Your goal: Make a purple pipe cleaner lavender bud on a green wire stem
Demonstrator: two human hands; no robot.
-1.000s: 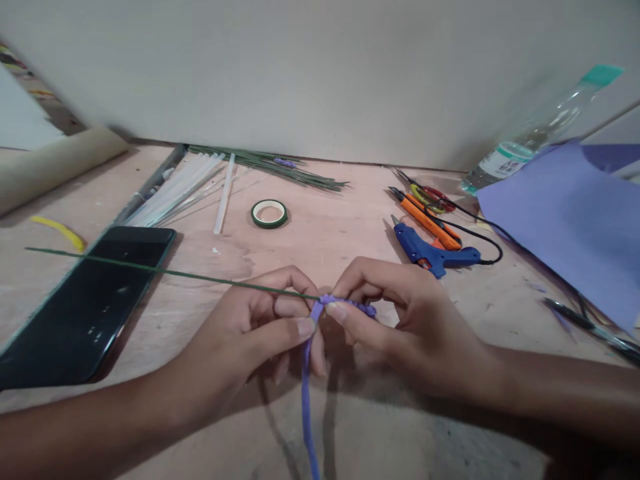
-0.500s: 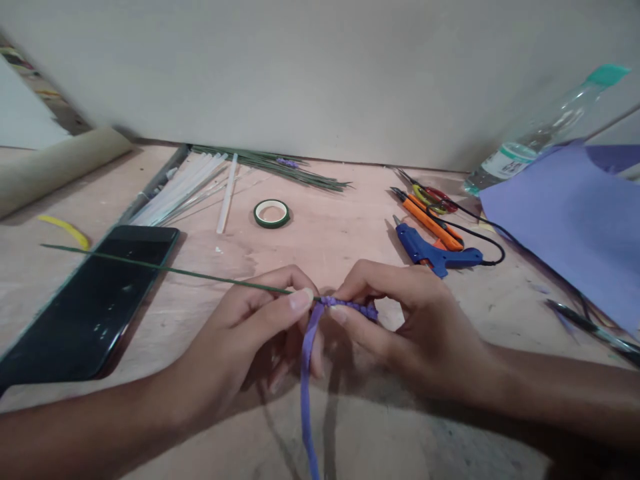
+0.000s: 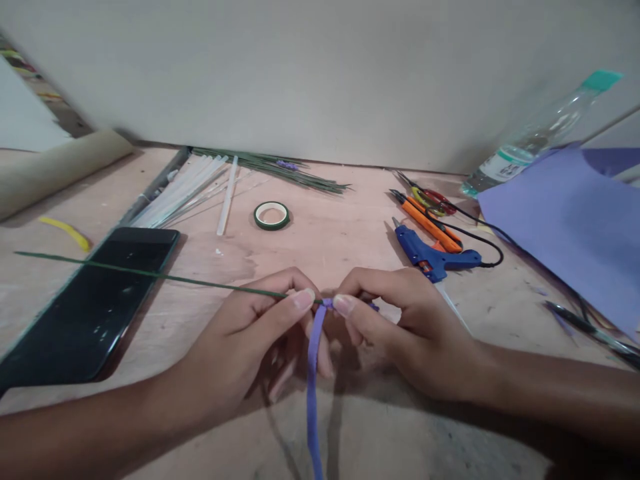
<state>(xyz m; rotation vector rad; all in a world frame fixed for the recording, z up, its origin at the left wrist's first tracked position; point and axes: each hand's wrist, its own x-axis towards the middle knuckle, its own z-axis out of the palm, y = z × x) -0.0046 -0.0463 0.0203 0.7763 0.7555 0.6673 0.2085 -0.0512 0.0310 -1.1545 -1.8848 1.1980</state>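
Observation:
A thin green floral stem wire [image 3: 200, 283] runs from the far left into my left hand [image 3: 270, 320], whose thumb and forefinger pinch it near its purple-wrapped end. My right hand [image 3: 400, 320] is closed on that end, thumb and forefinger pressing the purple paper wrapping [image 3: 327, 303]. Most of the wrapped part is hidden by my right fingers, with a bit showing beyond them. From between the two hands a narrow purple paper strip [image 3: 313, 387] hangs down toward the lower edge of the view.
A phone [image 3: 90, 307] lies at left, below a yellow strip [image 3: 65, 232]. Behind are glue sticks [image 3: 180, 190], green stems [image 3: 310, 179] and a tape roll [image 3: 271, 216]. At right are a blue glue gun [image 3: 430, 257], an orange cutter [image 3: 430, 223], purple paper [image 3: 555, 213] and a bottle [image 3: 540, 133].
My right thumb has moved up onto the wrapping and covers more of it. The stem's far end has shifted left and slightly down. The hanging strip has swung a little right.

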